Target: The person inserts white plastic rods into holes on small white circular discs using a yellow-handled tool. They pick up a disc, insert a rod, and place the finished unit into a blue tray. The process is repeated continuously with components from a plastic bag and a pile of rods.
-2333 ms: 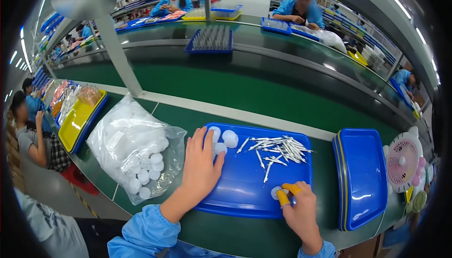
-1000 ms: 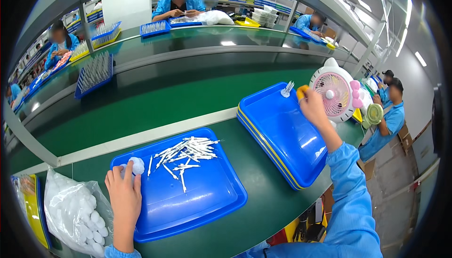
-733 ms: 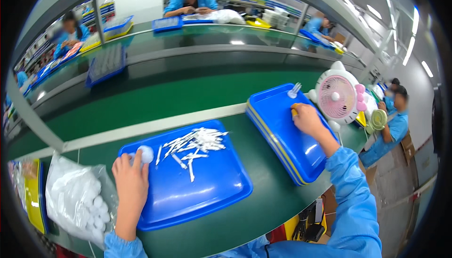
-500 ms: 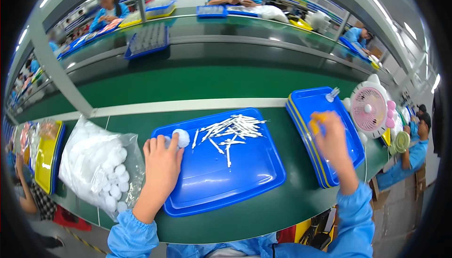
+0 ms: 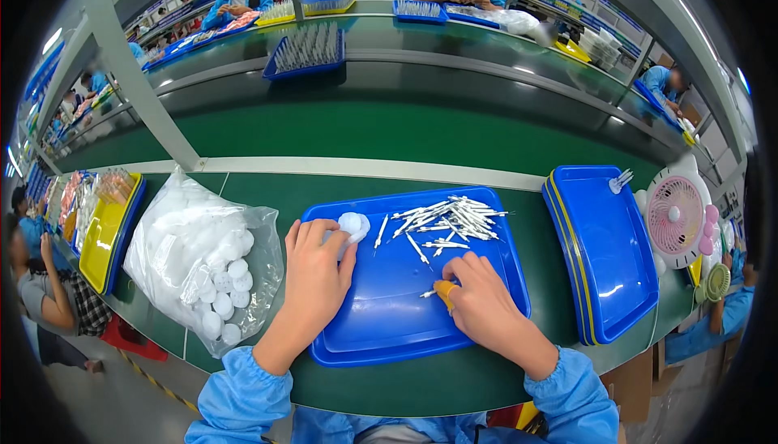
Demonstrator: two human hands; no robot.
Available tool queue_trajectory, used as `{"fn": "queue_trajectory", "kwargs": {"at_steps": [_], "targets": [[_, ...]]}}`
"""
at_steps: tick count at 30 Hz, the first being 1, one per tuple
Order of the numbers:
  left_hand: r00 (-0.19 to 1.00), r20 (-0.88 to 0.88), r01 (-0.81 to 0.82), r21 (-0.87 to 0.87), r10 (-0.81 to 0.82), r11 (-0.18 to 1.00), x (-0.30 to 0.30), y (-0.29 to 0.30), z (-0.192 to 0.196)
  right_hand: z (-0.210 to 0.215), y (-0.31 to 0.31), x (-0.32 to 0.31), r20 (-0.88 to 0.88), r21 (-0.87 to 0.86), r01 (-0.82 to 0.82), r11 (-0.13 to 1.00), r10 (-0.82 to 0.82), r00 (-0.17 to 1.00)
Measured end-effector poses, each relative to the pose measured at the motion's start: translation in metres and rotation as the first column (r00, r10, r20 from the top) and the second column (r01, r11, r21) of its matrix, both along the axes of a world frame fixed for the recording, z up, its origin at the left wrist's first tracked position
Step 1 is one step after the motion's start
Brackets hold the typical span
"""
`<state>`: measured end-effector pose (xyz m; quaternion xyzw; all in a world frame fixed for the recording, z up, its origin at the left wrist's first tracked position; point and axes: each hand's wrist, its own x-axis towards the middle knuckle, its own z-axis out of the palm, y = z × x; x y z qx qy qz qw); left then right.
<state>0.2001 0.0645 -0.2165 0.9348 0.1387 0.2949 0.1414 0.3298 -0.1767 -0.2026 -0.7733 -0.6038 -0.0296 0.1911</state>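
My left hand (image 5: pixel 316 270) rests over the left edge of the blue tray (image 5: pixel 381 339), its thumb and fingers curled round white round plastic caps (image 5: pixel 354 224); how many it grips is hidden. Over the tray's middle, my right hand (image 5: pixel 486 302) wears a yellow finger cot and pinches a thin white stick (image 5: pixel 427 293) with a fine tip; most of it is covered by the fingers. A pile of similar white sticks (image 5: pixel 454 219) lies in the far part of the tray, several of them loose at its near side.
Left of the tray stands a clear bag (image 5: pixel 194 241) of white caps, with a yellow tray (image 5: pixel 104 241) beyond it. Stacked blue trays (image 5: pixel 604 282) at the right hold a small clear part (image 5: pixel 621 181), beside a pink-and-white fan (image 5: pixel 676 213). Co-workers sit across the green bench.
My right hand has moved left from the stacked trays to the middle blue tray and now pinches a white stick. My left hand stays by the caps. The whole view has shifted.
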Motion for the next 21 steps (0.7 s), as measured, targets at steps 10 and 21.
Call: {"fn": "queue_trajectory", "kwargs": {"at_steps": [10,21], "targets": [[0.978,0.083,0.172,-0.838,-0.191,0.517,-0.013,-0.040,0.032,0.039,-0.013,-0.027,-0.543,0.165,0.122,0.979,-0.013,0.840],[0.949,0.115,0.226,-0.898,-0.295,0.377,-0.018,-0.064,0.017,0.018,-0.015,-0.031,-0.464,0.191,0.056,0.980,0.040,0.885]]}}
